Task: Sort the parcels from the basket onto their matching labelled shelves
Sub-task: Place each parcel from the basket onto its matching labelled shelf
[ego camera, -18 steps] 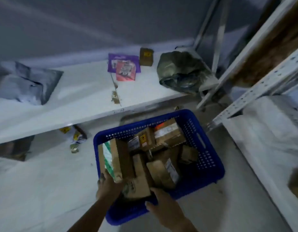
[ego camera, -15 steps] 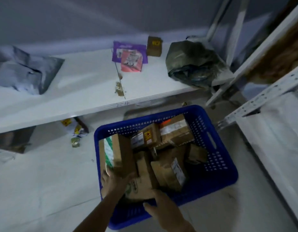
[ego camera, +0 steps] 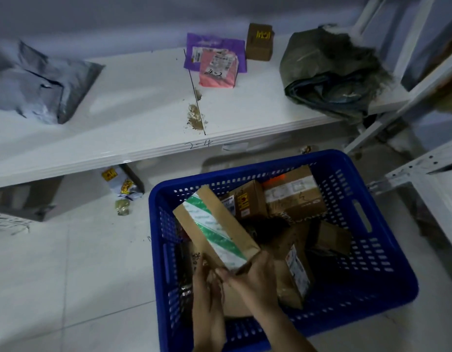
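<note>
Tiled white floor (ego camera: 67,275), low white shelf (ego camera: 118,138) running across 10 to 2 o'clock, "2-4" written on its front edge. Blue basket (ego camera: 387,250) sits on the floor at 5 o'clock, packed with brown parcels (ego camera: 296,199). I've got both hands on one long cardboard box (ego camera: 214,227) with green-and-white tape: left hand (ego camera: 207,288) curled under its near end, right hand (ego camera: 253,278) wrapped round the near corner from the 3 o'clock side, fingers closed on it. It's tilted up above the others, inside the basket's outline, far end pointing to 11 o'clock. On the shelf: pink parcel (ego camera: 218,69), marked what looks like 4-2, lying on a purple mailer (ego camera: 207,44) at 12, small brown box (ego camera: 260,41) just beside them at 1, dark green bag (ego camera: 334,72) at 2, grey bag (ego camera: 37,82) at 10. Some packets (ego camera: 123,189) on the floor below the shelf edge at 9, can't read them
</note>
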A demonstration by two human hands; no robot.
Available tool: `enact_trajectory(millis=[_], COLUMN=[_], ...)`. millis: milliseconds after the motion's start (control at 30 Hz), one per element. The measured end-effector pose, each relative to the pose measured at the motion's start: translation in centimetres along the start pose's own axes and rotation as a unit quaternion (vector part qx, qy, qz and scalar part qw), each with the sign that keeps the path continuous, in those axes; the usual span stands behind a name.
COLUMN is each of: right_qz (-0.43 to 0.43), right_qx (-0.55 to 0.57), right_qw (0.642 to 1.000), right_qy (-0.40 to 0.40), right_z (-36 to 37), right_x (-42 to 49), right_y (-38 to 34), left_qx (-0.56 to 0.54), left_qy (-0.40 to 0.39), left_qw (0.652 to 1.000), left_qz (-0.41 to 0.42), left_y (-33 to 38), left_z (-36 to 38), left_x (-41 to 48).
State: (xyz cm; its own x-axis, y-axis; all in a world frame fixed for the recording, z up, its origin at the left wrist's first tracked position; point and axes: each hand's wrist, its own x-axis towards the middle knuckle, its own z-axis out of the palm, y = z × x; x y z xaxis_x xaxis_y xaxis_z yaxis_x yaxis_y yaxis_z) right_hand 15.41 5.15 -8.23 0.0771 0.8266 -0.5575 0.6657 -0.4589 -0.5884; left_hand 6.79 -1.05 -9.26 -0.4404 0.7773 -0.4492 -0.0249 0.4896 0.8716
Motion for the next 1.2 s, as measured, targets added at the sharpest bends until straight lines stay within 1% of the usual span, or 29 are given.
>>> enact_trajectory(millis=[33, 67, 133, 200, 233, 333, 400, 433, 467, 500, 567, 633, 667, 700, 733, 767, 800, 833, 900, 967, 1067, 1133, 1200], right_qz=[-0.039, -0.085, -0.138, -0.13, -0.117, -0.078, -0.04, -0.011, 0.032, 0.071, 0.128, 0.152, 0.152, 0.141, 0.136, 0.145, 0.151, 0.145, 0.112, 0.077, 0.039, -0.017, -0.084], right_qx=[-0.053, -0.076, -0.077, -0.093, -0.098, -0.114, -0.09, -0.038, 0.042, 0.129, 0.275, 0.369, 0.394, 0.414, 0.438, 0.481, 0.515, 0.536, 0.532, 0.505, 0.438, 0.398, 0.349], right_qw=[0.998, 0.993, 0.987, 0.987, 0.988, 0.988, 0.992, 0.997, 0.998, 0.989, 0.952, 0.913, 0.901, 0.893, 0.882, 0.858, 0.837, 0.823, 0.827, 0.848, 0.896, 0.917, 0.931], right_qy=[0.015, 0.02, 0.014, 0.014, 0.016, 0.068, 0.074, 0.064, 0.045, 0.021, -0.044, -0.084, -0.099, -0.106, -0.106, -0.105, -0.11, -0.12, -0.143, -0.14, -0.059, -0.004, 0.071], right_z=[0.0, 0.2, 0.8, 1.2, 1.1, -0.2, -1.4, -2.3, -3.2, -4.5, -7.2, -10.1, -11.6, -13.1, -14.5, -16.4, -18.4, -20.5, -24.5, -28.9, -35.2, -40.0, -45.0], right_x=[0.8, 1.3, 2.0, 2.2, 2.1, 1.3, 0.6, 0.2, -0.2, -0.5, -1.5, -2.9, -3.8, -4.8, -5.7, -6.9, -8.1, -9.3, -11.9, -14.8, -19.3, -23.1, -28.1], right_y=[-0.3, -0.6, -1.3, -1.6, -1.6, -0.9, -0.6, -0.6, -0.7, -1.0, -1.8, -2.5, -3.2, -4.0, -4.7, -5.7, -6.6, -7.6, -9.6, -11.8, -16.1, -19.7, -23.0], left_qx=[-0.068, -0.108, -0.129, -0.123, -0.117, -0.058, -0.007, 0.031, 0.063, 0.067, -0.005, -0.083, -0.109, -0.12, -0.121, -0.12, -0.123, -0.131, -0.14, -0.138, -0.14, -0.148, -0.147], left_qy=[0.003, 0.01, 0.031, 0.047, 0.034, -0.06, -0.118, -0.145, -0.169, -0.18, -0.165, -0.128, -0.128, -0.152, -0.2, -0.257, -0.304, -0.337, -0.368, -0.382, -0.416, -0.433, -0.45], left_qw=[0.997, 0.993, 0.989, 0.988, 0.99, 0.996, 0.993, 0.989, 0.983, 0.981, 0.986, 0.986, 0.978, 0.967, 0.95, 0.931, 0.915, 0.904, 0.9, 0.903, 0.897, 0.889, 0.88], left_qz=[-0.022, -0.041, -0.071, -0.076, -0.069, -0.033, -0.01, 0.003, 0.016, 0.023, -0.001, -0.071, -0.121, -0.167, -0.206, -0.229, -0.237, -0.228, -0.188, -0.14, -0.046, 0.003, 0.049], left_y=[-0.1, 0.1, 0.4, 0.7, 0.8, 1.5, 2.1, 2.6, 3.5, 4.6, 7.4, 10.3, 11.9, 13.5, 15.1, 17.3, 19.5, 21.7, 25.9, 30.8, 38.8, 44.6, 50.8], left_z=[0.2, 0.4, 0.7, 0.4, 0.2, -0.7, -0.6, -0.4, -0.2, 0.1, 0.1, -0.7, -1.3, -1.8, -2.3, -2.6, -2.8, -2.9, -2.8, -2.7, -2.0, -1.4, -0.9], left_x=[0.4, 0.9, 1.8, 2.5, 2.6, 2.2, 1.8, 1.6, 1.4, 1.3, 0.9, 0.9, 0.8, 0.7, 0.4, -0.2, -0.9, -1.7, -3.0, -4.6, -8.2, -11.6, -15.8])
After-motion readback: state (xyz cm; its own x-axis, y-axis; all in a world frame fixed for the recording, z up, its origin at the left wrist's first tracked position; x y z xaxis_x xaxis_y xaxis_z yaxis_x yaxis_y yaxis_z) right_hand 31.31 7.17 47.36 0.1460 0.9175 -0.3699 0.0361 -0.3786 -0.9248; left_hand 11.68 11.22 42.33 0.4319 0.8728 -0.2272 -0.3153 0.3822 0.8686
